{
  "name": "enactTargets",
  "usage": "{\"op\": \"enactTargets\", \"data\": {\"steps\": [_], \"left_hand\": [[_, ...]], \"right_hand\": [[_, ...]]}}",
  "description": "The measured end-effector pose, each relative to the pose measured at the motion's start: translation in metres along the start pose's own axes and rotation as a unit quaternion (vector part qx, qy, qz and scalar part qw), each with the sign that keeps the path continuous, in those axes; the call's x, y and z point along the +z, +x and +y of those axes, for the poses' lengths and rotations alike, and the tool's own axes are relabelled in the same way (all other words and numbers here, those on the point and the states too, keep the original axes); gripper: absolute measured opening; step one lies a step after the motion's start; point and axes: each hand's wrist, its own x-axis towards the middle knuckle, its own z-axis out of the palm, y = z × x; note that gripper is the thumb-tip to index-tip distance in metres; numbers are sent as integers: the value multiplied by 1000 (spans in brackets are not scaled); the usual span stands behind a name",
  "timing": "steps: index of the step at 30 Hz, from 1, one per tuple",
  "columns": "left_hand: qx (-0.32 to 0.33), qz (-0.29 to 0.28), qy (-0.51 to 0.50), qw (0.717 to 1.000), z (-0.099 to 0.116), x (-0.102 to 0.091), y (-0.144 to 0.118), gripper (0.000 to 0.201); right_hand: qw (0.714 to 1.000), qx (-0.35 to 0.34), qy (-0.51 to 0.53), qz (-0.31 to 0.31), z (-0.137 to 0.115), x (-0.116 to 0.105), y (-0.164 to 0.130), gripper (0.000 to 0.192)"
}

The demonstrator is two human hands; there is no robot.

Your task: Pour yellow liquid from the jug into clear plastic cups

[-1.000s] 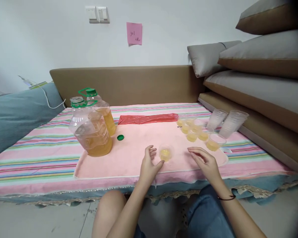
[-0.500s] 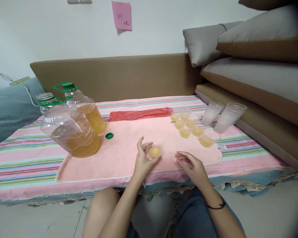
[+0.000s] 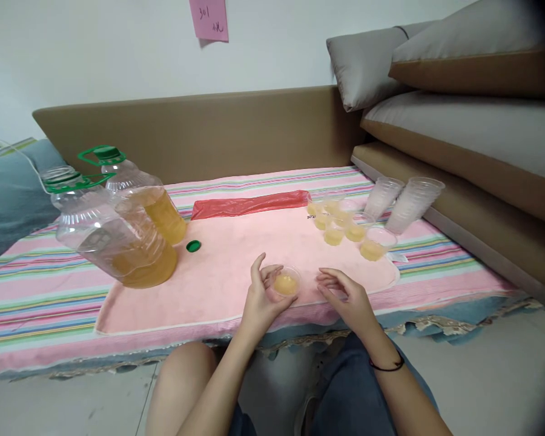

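My left hand point(image 3: 262, 301) is closed around a small clear plastic cup point(image 3: 286, 282) of yellow liquid, thumb at the near side and fingers at the far left. Whether the cup rests on the pink mat point(image 3: 236, 254) or is slightly lifted, I cannot tell. My right hand point(image 3: 349, 298) holds nothing; its fingers point at the cup from the right, with a gap between them. Several filled cups point(image 3: 333, 235) stand in a group further back, and a wider one point(image 3: 373, 248) is nearest on the right.
Two large plastic jugs point(image 3: 140, 266) of yellow liquid stand at left, the front one uncapped. A green cap point(image 3: 193, 246) lies beside them. Behind is a red plastic bag point(image 3: 249, 204). Stacked empty cups point(image 3: 413, 206) lean near the cushions point(image 3: 472, 127) at right.
The view has shifted a little. My left hand and the cup have come slightly nearer to me and to the right. My right hand is a bit closer to the cup.
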Motion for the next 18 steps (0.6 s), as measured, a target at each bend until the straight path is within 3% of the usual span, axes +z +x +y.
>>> {"op": "enactTargets", "data": {"steps": [11, 18], "left_hand": [[-22, 62, -54, 996, 1, 9, 15, 104], [-11, 62, -87, 994, 10, 51, 47, 102]], "right_hand": [[998, 24, 42, 39, 5, 2, 6, 33], [976, 84, 125, 160, 3, 0, 14, 33]]}}
